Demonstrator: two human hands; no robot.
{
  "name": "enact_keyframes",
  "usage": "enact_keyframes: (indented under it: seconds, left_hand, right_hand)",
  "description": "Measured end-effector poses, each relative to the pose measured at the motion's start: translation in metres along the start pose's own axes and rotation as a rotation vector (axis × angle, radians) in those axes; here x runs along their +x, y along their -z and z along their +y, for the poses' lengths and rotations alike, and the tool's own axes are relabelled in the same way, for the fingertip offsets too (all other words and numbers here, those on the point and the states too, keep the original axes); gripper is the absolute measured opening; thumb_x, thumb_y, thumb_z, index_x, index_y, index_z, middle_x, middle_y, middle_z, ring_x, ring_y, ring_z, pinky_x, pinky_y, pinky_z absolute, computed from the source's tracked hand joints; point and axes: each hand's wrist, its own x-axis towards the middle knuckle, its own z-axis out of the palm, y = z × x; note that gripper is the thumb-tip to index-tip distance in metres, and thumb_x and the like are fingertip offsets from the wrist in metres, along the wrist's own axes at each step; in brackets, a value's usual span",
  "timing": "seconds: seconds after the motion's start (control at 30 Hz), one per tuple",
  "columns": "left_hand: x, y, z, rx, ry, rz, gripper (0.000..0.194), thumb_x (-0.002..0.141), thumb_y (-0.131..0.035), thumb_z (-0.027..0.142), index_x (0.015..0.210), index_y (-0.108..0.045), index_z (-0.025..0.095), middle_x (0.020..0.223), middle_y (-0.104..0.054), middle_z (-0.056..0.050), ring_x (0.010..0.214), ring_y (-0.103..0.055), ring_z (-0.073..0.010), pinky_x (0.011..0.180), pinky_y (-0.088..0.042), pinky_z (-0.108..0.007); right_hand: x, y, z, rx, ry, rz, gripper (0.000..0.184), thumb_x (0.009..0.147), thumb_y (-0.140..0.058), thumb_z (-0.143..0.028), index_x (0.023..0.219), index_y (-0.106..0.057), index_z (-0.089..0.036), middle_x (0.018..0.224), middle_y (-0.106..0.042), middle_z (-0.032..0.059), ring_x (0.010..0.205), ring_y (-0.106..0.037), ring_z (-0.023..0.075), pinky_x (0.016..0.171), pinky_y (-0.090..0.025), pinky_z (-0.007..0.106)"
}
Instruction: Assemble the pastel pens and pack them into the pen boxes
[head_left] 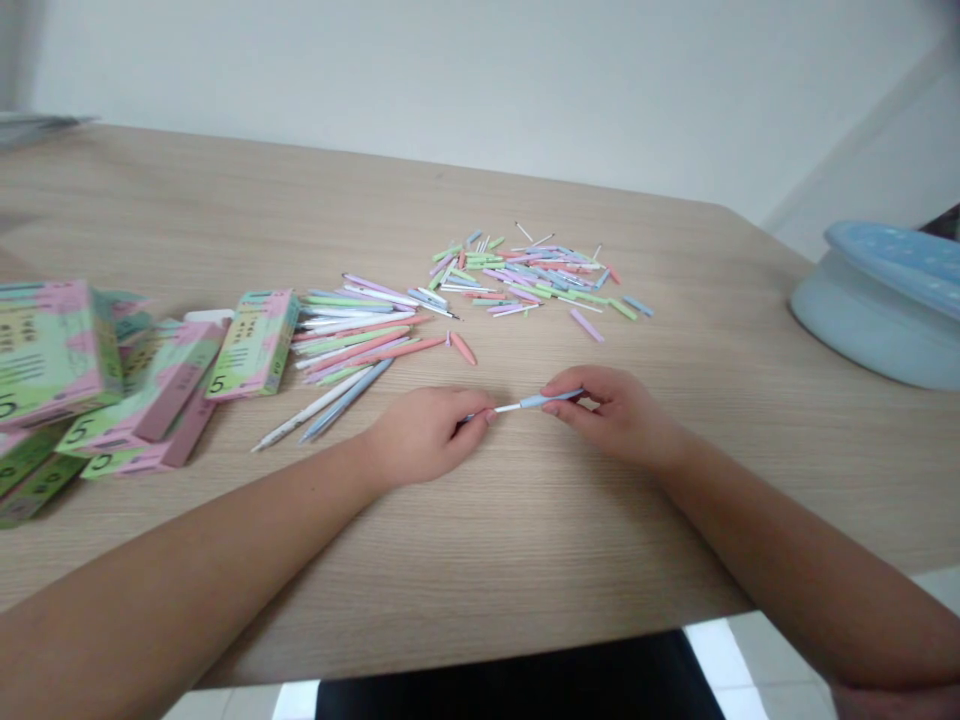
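Observation:
Both my hands hold one slim pen (pixel 532 402) level above the table, with a blue barrel part and a white section between the hands. My left hand (pixel 431 430) pinches its left end, and the tip there is mostly hidden by the fingers. Thumb and fingers of my right hand (pixel 611 410) grip the blue part. Left of my left hand lie a blue pen (pixel 349 400) and a white pen (pixel 307 410). A loose coral pen part (pixel 463 348) rests just beyond my left hand.
Behind my hands spreads a heap of coloured pen parts and refills (pixel 525 275). A pile of pens (pixel 360 330) lies to its left, beside green and pink boxes (pixel 255 345). A light blue rounded object (pixel 877 310) stands at the right edge.

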Motion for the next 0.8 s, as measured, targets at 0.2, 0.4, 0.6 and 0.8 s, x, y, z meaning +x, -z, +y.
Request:
enact_keyframes:
  seconds: [0.2, 0.4, 0.6, 0.8]
  left_hand:
    - [-0.0005, -0.0006, -0.0007, -0.017, 0.005, 0.009, 0.030, 0.106, -0.042, 0.035, 0.095, -0.066, 0.021, 0.086, -0.069, -0.002, 0.078, -0.062, -0.0172, 0.070, -0.040, -0.029]
    - [-0.0004, -0.0009, -0.0019, -0.062, 0.007, 0.019, 0.031, 0.106, -0.041, 0.036, 0.095, -0.065, 0.021, 0.083, -0.067, -0.001, 0.077, -0.061, -0.0161, 0.069, -0.040, -0.028]
    - [0.0002, -0.0003, -0.0011, -0.066, 0.001, 0.021, 0.032, 0.106, -0.041, 0.035, 0.091, -0.064, 0.020, 0.081, -0.066, -0.001, 0.076, -0.060, -0.0157, 0.068, -0.039, -0.028]
    - [-0.0008, -0.0007, -0.0006, -0.024, -0.022, 0.026, 0.031, 0.106, -0.042, 0.034, 0.091, -0.065, 0.021, 0.080, -0.066, -0.002, 0.073, -0.060, -0.0163, 0.067, -0.039, -0.029]
  right_hand:
    - [0.0007, 0.0027, 0.0005, -0.033, 0.056, -0.051, 0.014, 0.092, -0.073, -0.038, 0.097, -0.079, -0.027, 0.085, -0.076, 0.0046, 0.074, -0.067, 0.0201, 0.067, -0.051, 0.033]
    - [0.0002, 0.0043, 0.0000, -0.065, 0.019, -0.054, 0.013, 0.092, -0.073, -0.037, 0.096, -0.078, -0.026, 0.085, -0.076, 0.0041, 0.075, -0.067, 0.0195, 0.065, -0.051, 0.031]
    - [-0.0007, 0.0019, 0.0007, -0.034, -0.010, -0.051, 0.013, 0.091, -0.073, -0.037, 0.095, -0.078, -0.026, 0.083, -0.074, 0.0037, 0.073, -0.065, 0.0187, 0.064, -0.050, 0.030]
    - [-0.0008, 0.0021, -0.0004, -0.023, -0.018, -0.065, 0.017, 0.091, -0.073, -0.041, 0.093, -0.079, -0.025, 0.082, -0.074, 0.0044, 0.072, -0.064, 0.0187, 0.063, -0.050, 0.030]
